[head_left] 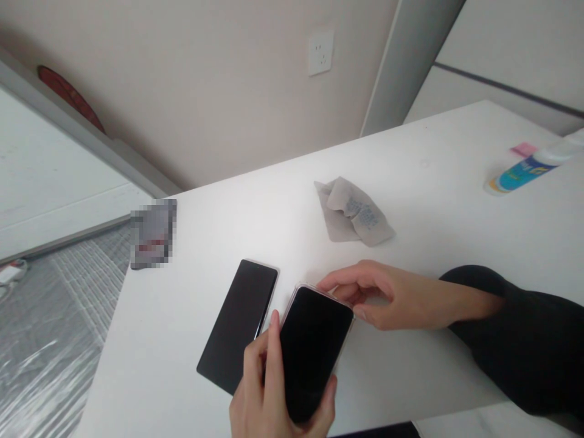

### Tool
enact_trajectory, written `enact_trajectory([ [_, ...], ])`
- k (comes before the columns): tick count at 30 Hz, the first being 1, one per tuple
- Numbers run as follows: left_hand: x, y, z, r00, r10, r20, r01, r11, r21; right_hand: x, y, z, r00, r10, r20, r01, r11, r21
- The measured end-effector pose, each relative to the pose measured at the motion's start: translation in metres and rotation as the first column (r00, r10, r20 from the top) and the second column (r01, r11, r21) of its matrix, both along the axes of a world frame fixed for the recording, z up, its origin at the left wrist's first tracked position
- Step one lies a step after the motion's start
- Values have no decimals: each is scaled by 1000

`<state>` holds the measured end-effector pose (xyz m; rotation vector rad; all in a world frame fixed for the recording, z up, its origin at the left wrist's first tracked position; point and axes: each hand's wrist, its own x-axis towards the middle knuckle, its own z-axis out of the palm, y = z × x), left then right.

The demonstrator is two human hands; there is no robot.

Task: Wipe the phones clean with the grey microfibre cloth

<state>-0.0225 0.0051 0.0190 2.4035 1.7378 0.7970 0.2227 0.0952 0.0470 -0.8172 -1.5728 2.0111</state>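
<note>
Head view: left fingers [274, 353] clasp phone [317, 347]; curled right fingers [344, 276] touch it.

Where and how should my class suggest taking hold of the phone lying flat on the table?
Probably pinch the lying phone by its long edges near the far end, coming from above and the picture's left. It is thin and flat, so its edges suit fingertips; the left hand covers its near right part, the held phone crowds its right side, and its left edge is uncovered.

Soft, diffuse light whitens the tabletop [155, 328]; glare streaks the plastic sheeting [45, 377], and a patch [153, 234] at left is pixelated.
</note>
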Motion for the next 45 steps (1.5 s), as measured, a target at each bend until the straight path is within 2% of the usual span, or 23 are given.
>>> enact_trajectory([
  [5, 2, 1, 4, 1000, -2, -18, 2, 1000, -8, -4, -1, 5, 997, -46, 60, 41, 996, 79],
  [17, 5, 1, 9, 999, 18, -31, -18, 1000, 14, -2, -3, 4, 999, -33, -3, 33, 992, 126],
  [29, 3, 2, 10, 1000, -5, -7, 5, 1000, -9, -2, -2, 7, 998, 16, -63, -16, 1000, 5],
  [36, 1, 2, 9, 999, 9, -41, -8, 1000, 28, -2, -1, 5, 997, 18, -76, -18, 1000, 0],
  [41, -5, 4, 9, 993, -112, 32, 114, 992, -54, -5, -4, -3, 966, -61, -253, 36, 994, -100],
  [45, -10, 7, 11, 990, -118, 77, 125, 988, -89, -1, -4, -7, 934, -42, -354, -15, 988, -155],
])
